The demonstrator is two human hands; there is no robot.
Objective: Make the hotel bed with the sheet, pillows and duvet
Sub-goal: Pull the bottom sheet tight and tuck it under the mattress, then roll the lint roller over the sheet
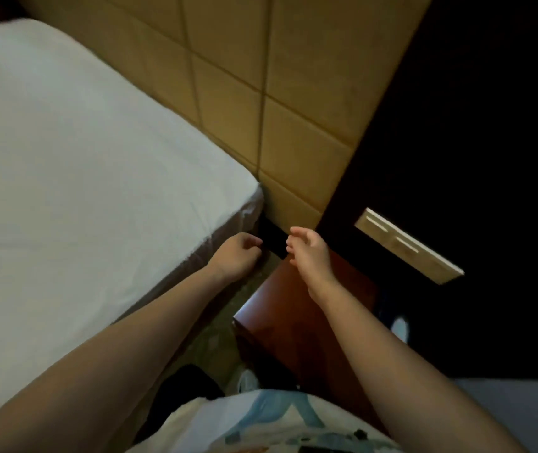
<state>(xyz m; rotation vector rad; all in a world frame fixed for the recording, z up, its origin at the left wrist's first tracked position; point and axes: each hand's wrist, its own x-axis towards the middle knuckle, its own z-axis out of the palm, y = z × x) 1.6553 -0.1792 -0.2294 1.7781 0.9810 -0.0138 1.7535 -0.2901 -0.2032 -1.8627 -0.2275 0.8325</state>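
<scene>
A white sheet [74,178] lies smooth over the mattress, and its edge hangs down over the corner [250,213] by the headboard. My left hand [236,256] is at the side of the mattress just below that corner, with its fingers curled inward. Whether it grips any sheet is hidden by the hand itself. My right hand [310,253] hovers in the air to its right, above the nightstand, fingers loosely spread and holding nothing. No pillows or duvet are in view.
A padded tan headboard [261,93] runs along the head of the bed. A reddish wooden nightstand [293,315] stands close to the bed, leaving a narrow strip of floor [215,338]. A switch panel [408,245] sits on the dark wall.
</scene>
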